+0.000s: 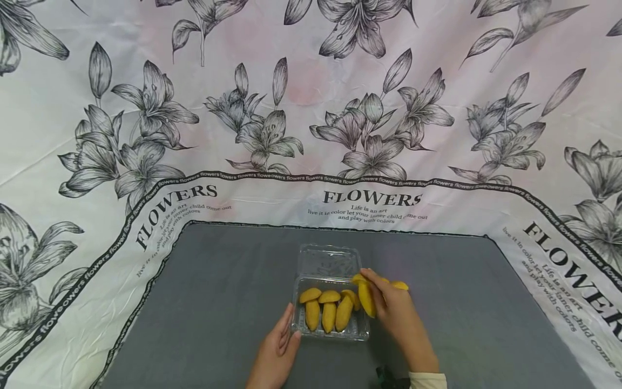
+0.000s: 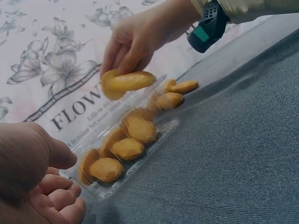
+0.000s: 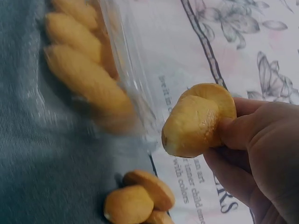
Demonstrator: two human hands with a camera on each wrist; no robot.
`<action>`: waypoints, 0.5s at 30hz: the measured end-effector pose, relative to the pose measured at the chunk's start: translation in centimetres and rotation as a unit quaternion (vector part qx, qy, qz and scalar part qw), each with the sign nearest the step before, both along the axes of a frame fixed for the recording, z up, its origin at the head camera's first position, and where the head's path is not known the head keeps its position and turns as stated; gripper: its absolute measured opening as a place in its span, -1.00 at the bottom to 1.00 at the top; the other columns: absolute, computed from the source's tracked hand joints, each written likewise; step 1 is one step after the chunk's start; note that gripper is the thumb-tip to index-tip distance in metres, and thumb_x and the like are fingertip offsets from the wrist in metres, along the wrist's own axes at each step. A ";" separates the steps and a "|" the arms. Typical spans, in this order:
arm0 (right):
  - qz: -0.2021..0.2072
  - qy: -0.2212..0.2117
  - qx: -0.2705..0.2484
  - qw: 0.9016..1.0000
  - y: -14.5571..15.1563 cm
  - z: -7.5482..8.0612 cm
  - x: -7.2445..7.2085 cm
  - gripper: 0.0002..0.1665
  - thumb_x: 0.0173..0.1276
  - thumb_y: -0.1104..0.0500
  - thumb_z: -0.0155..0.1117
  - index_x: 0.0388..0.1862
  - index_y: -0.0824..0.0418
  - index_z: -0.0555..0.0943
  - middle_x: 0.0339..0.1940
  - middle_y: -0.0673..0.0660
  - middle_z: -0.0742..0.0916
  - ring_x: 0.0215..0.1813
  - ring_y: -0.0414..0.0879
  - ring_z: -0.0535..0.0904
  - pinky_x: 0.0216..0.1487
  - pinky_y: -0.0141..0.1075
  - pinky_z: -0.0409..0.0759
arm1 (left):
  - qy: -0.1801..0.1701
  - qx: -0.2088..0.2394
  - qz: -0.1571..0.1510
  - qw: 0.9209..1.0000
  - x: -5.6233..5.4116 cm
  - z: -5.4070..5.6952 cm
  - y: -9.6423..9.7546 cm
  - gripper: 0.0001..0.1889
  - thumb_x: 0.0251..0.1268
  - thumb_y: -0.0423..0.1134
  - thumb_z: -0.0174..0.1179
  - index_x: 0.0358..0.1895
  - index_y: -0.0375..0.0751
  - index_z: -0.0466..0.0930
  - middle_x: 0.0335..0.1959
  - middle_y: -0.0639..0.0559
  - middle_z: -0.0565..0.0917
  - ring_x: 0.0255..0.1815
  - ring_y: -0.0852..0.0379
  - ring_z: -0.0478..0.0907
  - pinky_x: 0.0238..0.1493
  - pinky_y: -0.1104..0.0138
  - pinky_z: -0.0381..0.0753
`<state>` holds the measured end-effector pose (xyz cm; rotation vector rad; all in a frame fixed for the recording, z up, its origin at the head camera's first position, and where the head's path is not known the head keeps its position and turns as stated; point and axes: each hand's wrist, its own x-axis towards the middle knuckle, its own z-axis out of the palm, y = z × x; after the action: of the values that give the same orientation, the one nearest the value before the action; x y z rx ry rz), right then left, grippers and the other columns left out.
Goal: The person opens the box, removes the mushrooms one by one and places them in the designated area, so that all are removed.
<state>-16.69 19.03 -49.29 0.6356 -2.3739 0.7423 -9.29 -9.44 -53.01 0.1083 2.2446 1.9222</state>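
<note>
My right hand (image 1: 389, 302) pinches a yellow mushroom (image 3: 191, 126) by its cap end, thumb against fingers. It is held over the right side of a clear plastic box (image 1: 330, 336), raised above it in the left wrist view. Inside the box, yellow mushrooms (image 1: 329, 316) lie in a row, caps toward the far side. My left hand (image 1: 277, 346) holds the box's near left corner, thumb at the front and fingers along the side. In the left wrist view its fingers (image 2: 60, 198) are curled at the box's end.
The box's clear lid (image 1: 329, 260) lies folded back on the far side. More yellow mushrooms (image 3: 131, 203) lie on the grey cloth (image 1: 218, 292) right of the box, partly behind the right hand in the head view. A flower-printed sheet (image 1: 272, 200) borders the cloth.
</note>
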 end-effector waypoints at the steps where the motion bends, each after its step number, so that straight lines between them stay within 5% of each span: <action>1: -0.006 0.003 -0.001 1.000 0.2 0.1 0.0 -0.45 0.33 0.56 0.41 0.26 0.25 0.70 -0.03 0.30 0.84 -0.45 -0.11 0.70 -0.47 -0.31 0.72 | 0.002 0.000 -0.002 1.000 -0.1 0.0 0.0 -0.26 0.68 -0.13 0.15 0.69 -0.35 0.05 0.65 -0.35 0.18 0.65 -0.32 0.14 0.53 -0.13 0.30; 10: -0.058 -0.028 -0.009 0.998 1.5 0.3 0.1 -0.48 0.39 0.53 0.38 0.27 0.19 0.72 -0.15 0.22 0.85 -0.40 -0.06 0.72 -0.47 -0.18 0.71 | 0.003 0.003 -0.005 1.000 -0.4 0.2 -0.3 -0.26 0.69 -0.13 0.15 0.69 -0.36 0.04 0.65 -0.36 0.17 0.64 -0.33 0.14 0.53 -0.12 0.30; 15: -0.093 -0.059 -0.016 0.994 2.7 0.1 0.2 -0.48 0.42 0.53 0.35 0.28 0.17 0.71 -0.45 0.05 0.75 -0.57 -0.30 0.39 -0.56 -0.37 0.45 | 0.005 0.005 -0.008 1.000 -0.7 0.2 -0.5 -0.27 0.69 -0.16 0.15 0.68 -0.39 0.04 0.65 -0.38 0.18 0.64 -0.34 0.13 0.53 -0.12 0.28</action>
<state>-16.44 21.69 -49.15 0.3596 -2.4821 0.7517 -9.95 -9.93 -52.76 0.1369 2.2347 1.9295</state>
